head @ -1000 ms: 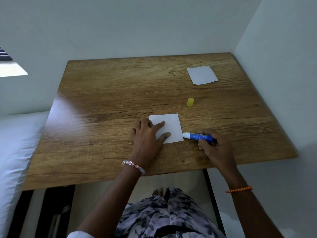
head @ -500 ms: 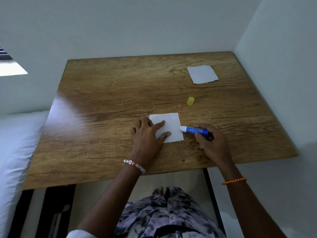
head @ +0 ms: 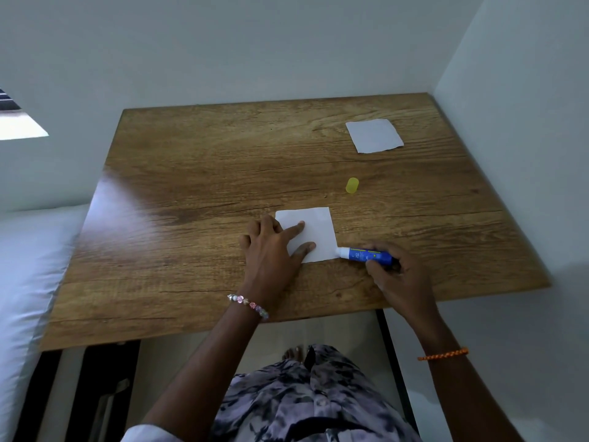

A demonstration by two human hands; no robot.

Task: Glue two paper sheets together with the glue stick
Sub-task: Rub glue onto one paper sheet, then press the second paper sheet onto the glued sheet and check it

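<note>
Head view, looking down. Wood-grain laminate tabletop [head: 197,193], rectangular, glossy patch of glare at left of frame. Small white paper sheet [head: 315,229], roughly square, matte, lying flat just below frame centre. Left hand [head: 274,247] resting on sheet's left part, fingers straight and spread, pressing flat. Right hand [head: 398,275] at lower right of sheet, fingers curled round glue stick [head: 366,253]: blue cylindrical barrel with small print, white tip pointing left and touching sheet's lower right corner, barrel lying nearly level. Yellow translucent cap [head: 352,185], short cylinder, on tabletop to upper right of sheet, well apart from it. Second white paper sheet [head: 374,135], squarish with slightly uneven edges, flat in upper right of tabletop near wall. Beaded bracelet [head: 248,305], pastel round beads, on left wrist; orange braided cord [head: 443,354] on right wrist. Mottled grey-purple fabric [head: 302,400] at bottom centre. White padded surface [head: 28,266] along left edge of frame. Plain pale walls [head: 255,43] behind and at right.
</note>
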